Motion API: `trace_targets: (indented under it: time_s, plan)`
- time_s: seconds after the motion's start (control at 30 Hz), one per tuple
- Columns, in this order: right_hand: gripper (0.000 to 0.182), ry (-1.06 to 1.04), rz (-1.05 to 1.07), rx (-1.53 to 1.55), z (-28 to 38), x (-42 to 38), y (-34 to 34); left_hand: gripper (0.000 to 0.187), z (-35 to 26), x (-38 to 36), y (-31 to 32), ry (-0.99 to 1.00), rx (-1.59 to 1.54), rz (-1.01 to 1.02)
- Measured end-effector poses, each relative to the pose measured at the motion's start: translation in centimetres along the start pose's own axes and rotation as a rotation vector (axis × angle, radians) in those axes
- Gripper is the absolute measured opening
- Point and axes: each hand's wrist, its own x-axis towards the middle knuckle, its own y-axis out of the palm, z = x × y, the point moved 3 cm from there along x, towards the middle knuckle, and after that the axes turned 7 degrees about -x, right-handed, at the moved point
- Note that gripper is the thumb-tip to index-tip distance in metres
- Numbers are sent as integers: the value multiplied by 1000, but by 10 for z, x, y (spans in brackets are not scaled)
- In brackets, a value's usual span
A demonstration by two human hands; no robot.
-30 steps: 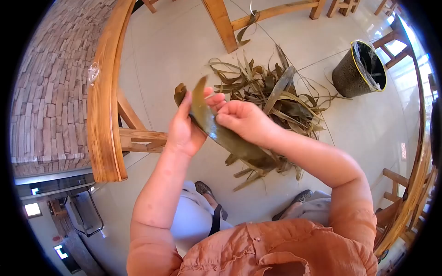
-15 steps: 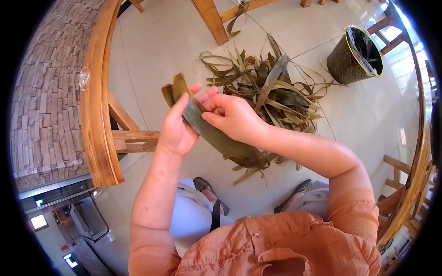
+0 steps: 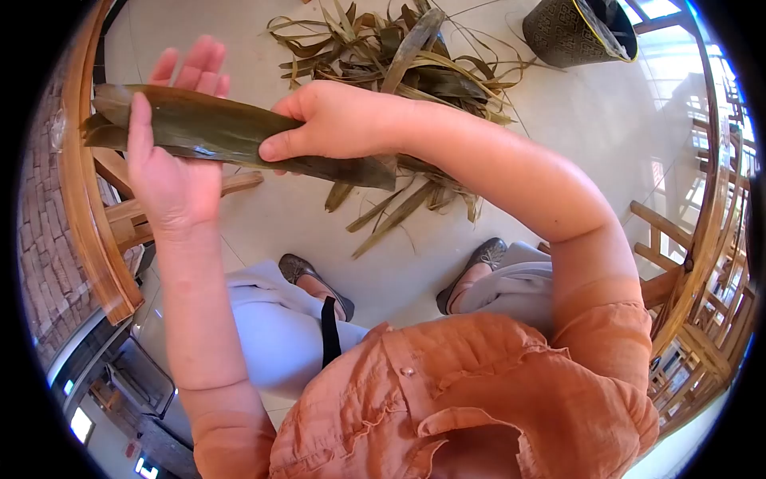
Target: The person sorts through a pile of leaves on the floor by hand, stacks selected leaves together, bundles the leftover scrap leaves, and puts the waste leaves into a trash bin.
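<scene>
A stack of long, flat, dark green bamboo leaves [image 3: 227, 128] spans both hands, lying nearly level with a slight drop to the right. My left hand [image 3: 179, 180] holds its left part, thumb over the front, palm behind and fingertips stretched up past the upper edge. Farther right, my right hand [image 3: 327, 120] pinches the stack with the thumb in front; its other fingers are mostly hidden behind the leaves. Beyond and below the hands, a loose heap of torn leaf strips [image 3: 411, 52] lies on the floor.
A dark patterned bin [image 3: 554, 32] with a plastic liner stands at the upper right. Wooden furniture [image 3: 84, 207] edges the left side, with more wooden frames [image 3: 670, 231] on the right. My shoes [image 3: 315, 279] rest on the pale tiled floor [image 3: 383, 295].
Both hands have moved left with the leaves, which have turned from a steep slant to nearly level. The view has shifted, so the heap and bin sit higher in it.
</scene>
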Motion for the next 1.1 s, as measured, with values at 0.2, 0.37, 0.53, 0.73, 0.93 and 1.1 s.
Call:
trace_targets:
  time_s: [0.2,0.37,0.53,0.73,0.93,1.1]
  plan:
    - [24,77,116,180,-12,-7,-1,40,-36,19,-36,-5,-277,314]
    - [22,216,91,-116,-72,-16,-17,43,-71,23,-64,354,120,-310]
    - [36,-155,-329,-1129,-124,-21,-23,38,-135,26,-127,471,86,-5]
    - [34,-428,61,-1549,-178,-19,40,38,-84,4,-68,483,345,-2]
    - [45,764,545,-1812,-211,-45,-54,41,-83,-7,-77,500,518,47]
    - [12,167,-23,-1569,-170,-11,-10,37,-74,-8,-76,403,519,32]
